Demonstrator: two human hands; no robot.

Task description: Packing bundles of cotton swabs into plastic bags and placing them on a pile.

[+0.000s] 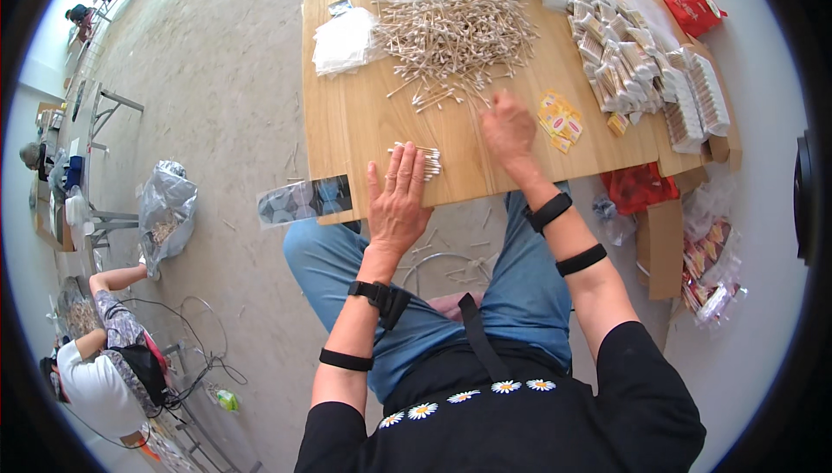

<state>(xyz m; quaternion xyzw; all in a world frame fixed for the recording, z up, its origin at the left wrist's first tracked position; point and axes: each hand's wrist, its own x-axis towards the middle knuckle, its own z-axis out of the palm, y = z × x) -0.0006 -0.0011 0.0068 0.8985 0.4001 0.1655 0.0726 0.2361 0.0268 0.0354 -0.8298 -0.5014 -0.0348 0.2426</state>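
Observation:
My left hand (398, 204) lies flat near the table's front edge, fingers stretched out over a small row of cotton swabs (431, 163). White swab tips show past its fingers on both sides. Over the wood to the right, my right hand (508, 129) has its fingers curled in, slightly blurred. Its fingertips are close to the near edge of a big loose pile of cotton swabs (459, 40). Whatever it may pinch is too small to make out. Beside that hand lie several yellow printed cards (561, 120).
White paper sheets or bags (342, 42) lie left of the pile. Swab-filled packs (617, 61) are heaped at the right, near a red package (693, 7). A clear film strip (305, 200) overhangs the left corner. At far left, a co-worker (108, 369) bends near a bag (168, 213).

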